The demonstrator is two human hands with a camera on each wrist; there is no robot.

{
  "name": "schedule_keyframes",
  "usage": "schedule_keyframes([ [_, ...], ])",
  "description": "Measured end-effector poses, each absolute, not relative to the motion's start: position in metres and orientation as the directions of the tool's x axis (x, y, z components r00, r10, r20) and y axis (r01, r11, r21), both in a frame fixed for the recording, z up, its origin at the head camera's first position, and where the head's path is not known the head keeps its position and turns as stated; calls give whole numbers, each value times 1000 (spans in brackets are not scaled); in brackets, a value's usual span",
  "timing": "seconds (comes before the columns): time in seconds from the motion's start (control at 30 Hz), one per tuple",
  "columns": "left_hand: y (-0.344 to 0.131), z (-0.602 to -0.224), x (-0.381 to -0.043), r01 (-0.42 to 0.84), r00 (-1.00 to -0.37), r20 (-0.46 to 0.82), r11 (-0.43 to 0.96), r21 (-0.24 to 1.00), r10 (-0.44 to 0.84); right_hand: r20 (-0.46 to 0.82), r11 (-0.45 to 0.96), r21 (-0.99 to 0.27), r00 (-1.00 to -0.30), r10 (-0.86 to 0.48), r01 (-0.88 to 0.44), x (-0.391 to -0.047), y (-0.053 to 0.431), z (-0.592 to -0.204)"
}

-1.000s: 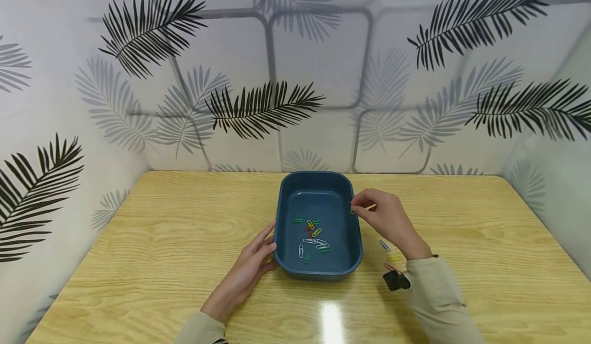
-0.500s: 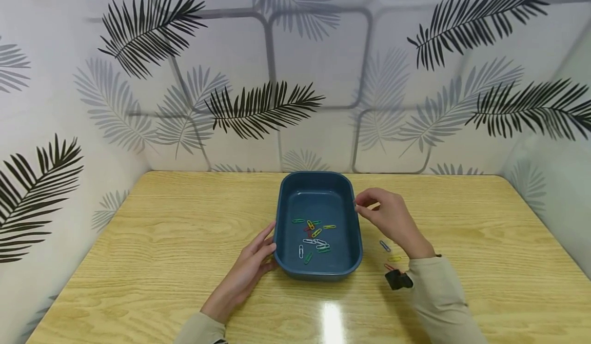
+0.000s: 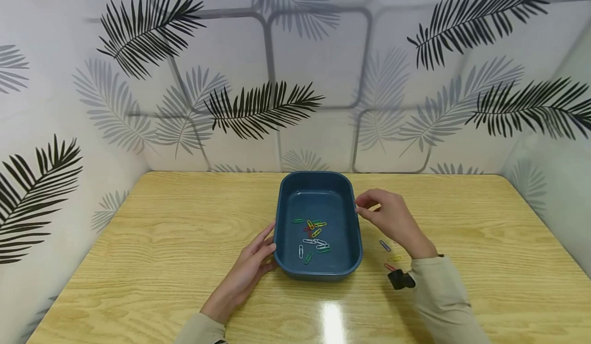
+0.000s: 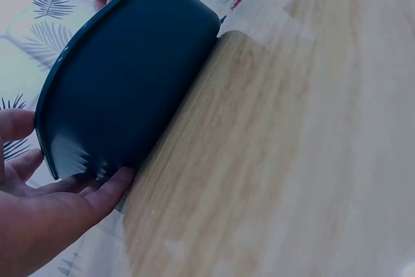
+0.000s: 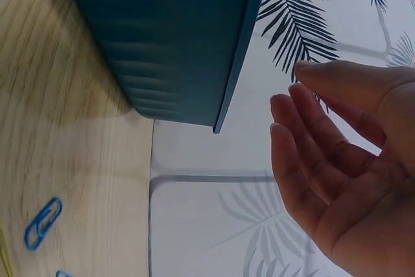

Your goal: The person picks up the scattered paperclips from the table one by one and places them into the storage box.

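A blue plastic bin [image 3: 318, 273] stands on the table with several paper clips inside: white [image 3: 301, 251], green [image 3: 308, 258], red and yellow. My left hand [image 3: 254, 254] rests against the bin's left side; in the left wrist view its fingers [image 4: 107, 196] lie along the outer wall. Just outside the right rim hovers my right hand [image 3: 385, 215]. The right wrist view shows that hand with loosely bent fingers [image 5: 292, 167], nothing between them and the thumb. A yellow paper clip [image 3: 320, 224] lies by the red and green ones in the bin.
On the wooden table [image 3: 194, 221], right of the bin, lie a blue paper clip [image 3: 385, 246], a yellow one [image 3: 394, 258] and a red one [image 3: 390, 266], close to my right wrist. A leaf-patterned wall [image 3: 318, 144] borders the table's far edge.
My right hand has let go of a paper clip over the bin and drawn slightly right. A yellow paper clip landed inside and slid left to the others. The left hand stayed still.
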State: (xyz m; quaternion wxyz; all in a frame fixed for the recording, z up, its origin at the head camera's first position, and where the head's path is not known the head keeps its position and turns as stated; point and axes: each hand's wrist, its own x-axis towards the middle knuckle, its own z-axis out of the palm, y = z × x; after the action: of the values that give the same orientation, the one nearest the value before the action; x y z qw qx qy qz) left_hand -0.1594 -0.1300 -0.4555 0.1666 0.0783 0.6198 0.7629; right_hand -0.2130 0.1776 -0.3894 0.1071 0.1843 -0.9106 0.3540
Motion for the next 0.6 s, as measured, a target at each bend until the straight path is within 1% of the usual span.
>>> schedule_keyframes([
  [0.23, -130, -456, -160, -166, -930, -96, -173, 971, 354, 258, 695, -611, -925, -279, -380, -207, 192, -394],
  [0.43, -129, -456, -160, -169, -930, -98, -176, 970, 354, 209, 720, -584, -926, -313, -375, -201, 211, -400],
  [0.6, -129, -455, -160, -173, -933, -105, -175, 969, 344, 181, 749, -570, -941, -284, -336, -195, 233, -402],
])
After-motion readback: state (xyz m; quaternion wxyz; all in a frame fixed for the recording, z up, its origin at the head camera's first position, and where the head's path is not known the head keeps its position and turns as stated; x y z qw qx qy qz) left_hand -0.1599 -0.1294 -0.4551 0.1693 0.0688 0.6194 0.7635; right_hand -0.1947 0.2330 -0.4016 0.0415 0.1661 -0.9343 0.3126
